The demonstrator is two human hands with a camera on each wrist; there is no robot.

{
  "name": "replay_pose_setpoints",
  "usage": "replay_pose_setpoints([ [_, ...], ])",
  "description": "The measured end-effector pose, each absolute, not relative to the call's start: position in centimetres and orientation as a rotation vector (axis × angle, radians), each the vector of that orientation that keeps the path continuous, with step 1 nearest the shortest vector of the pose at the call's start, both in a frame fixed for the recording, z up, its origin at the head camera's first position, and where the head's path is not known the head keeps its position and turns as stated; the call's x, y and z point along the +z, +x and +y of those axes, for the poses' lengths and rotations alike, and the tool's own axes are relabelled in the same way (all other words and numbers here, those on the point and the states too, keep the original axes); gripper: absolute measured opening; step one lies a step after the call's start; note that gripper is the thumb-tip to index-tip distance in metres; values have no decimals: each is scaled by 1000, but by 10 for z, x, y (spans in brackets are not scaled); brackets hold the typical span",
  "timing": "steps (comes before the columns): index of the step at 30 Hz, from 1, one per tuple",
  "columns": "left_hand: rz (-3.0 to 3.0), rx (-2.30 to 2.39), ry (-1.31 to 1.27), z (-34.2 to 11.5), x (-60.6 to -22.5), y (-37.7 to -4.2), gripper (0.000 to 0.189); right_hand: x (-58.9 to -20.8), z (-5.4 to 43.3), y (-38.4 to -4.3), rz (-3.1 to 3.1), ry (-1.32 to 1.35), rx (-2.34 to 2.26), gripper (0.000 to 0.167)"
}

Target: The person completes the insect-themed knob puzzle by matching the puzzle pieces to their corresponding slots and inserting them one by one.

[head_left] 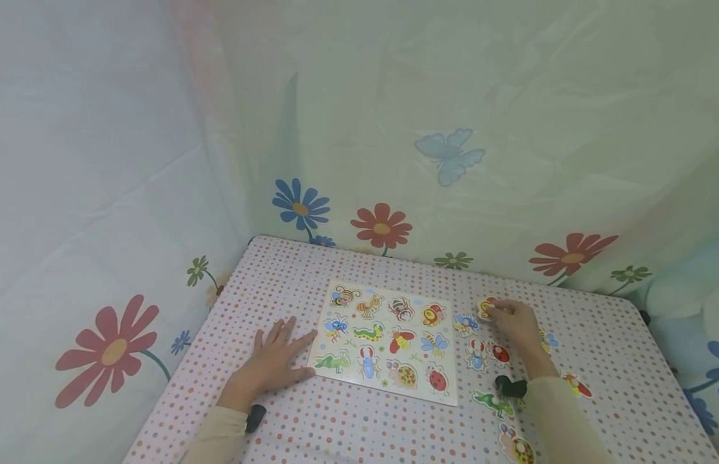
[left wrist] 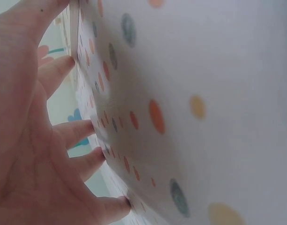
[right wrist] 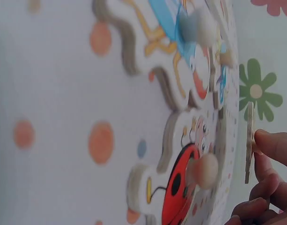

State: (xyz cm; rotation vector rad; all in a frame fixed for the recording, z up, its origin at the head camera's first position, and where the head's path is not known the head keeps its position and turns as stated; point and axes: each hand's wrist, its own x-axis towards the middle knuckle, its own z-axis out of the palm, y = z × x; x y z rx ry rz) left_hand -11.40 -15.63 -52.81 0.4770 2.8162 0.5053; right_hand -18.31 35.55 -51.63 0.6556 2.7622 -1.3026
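Closest of all is a pale sleeve [head_left: 562, 419], below and right of the board [head_left: 385, 322]. Its right hand [head_left: 516, 325] pinches a small piece [head_left: 484, 309] with the thumb and fingertips, just off the board's top right side. The left hand [head_left: 272, 361] is spread wide at the board's left, with its thumb and one finger by the edge.

That piece could slip, because only fingertips hold it. Low fingers could bump the blue bug [head_left: 466, 324] or the ladybug [head_left: 500, 353], which lie loose, right of the board. If the left hand pushed hard, the board could slide.

The piece is flat and thin, with a pale edge. Its front looks yellow and red, but fingers hide some, so I can't tell which bug it is.
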Motion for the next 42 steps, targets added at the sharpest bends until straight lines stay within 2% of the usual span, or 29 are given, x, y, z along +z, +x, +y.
replay_pose_setpoints([
  [8, 2824, 497, 483, -157, -529, -115, 77, -503, 336, -176, 2759, 523, -1337, 53],
  [19, 2823, 493, 481, -157, -531, -116, 77, -497, 303, -172, 2766, 385, -1418, 49],
  [42, 2826, 499, 467, -156, -531, -115, 77, -511, 260, -184, 2713, 417, -1378, 39],
])
